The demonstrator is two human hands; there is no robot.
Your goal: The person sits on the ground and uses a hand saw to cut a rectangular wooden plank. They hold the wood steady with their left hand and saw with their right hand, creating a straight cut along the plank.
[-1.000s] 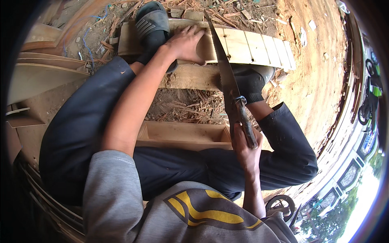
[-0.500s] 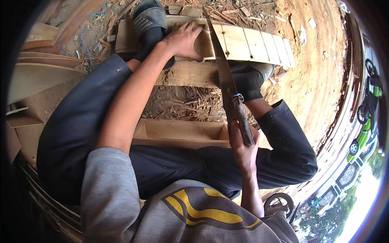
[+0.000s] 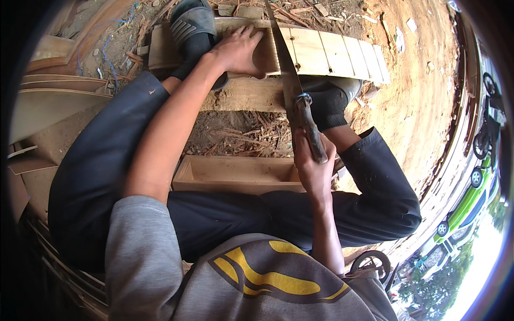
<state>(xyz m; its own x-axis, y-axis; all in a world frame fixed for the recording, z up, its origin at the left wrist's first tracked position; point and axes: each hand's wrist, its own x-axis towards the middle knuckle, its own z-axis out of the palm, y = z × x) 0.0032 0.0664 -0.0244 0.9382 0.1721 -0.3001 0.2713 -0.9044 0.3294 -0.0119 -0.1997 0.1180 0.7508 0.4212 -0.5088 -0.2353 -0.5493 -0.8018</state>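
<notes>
My left hand (image 3: 241,51) rests on the pale wooden board (image 3: 334,56) with its fingers spread, beside my left sandaled foot (image 3: 191,29). The board has several crosswise lines to the right. My right hand (image 3: 313,166) grips the dark handle of a handsaw (image 3: 287,64), whose blade points away from me across the board, just right of my left hand. The board lies across a lower timber (image 3: 246,99), with my right foot (image 3: 324,104) beneath its right part. Whether the teeth are in a cut I cannot tell.
An open wooden box (image 3: 235,171) sits behind my legs' bend. Plywood offcuts (image 3: 64,112) lie at the left, wood scraps (image 3: 241,134) on the dirt. A large pale timber surface (image 3: 401,107) spans the right, with a green car (image 3: 460,214) and motorbikes (image 3: 487,123) beyond.
My right hand and the saw have moved forward, away from me, by a noticeable amount. My left hand stays on the board, appearing slightly higher and further left in the picture.
</notes>
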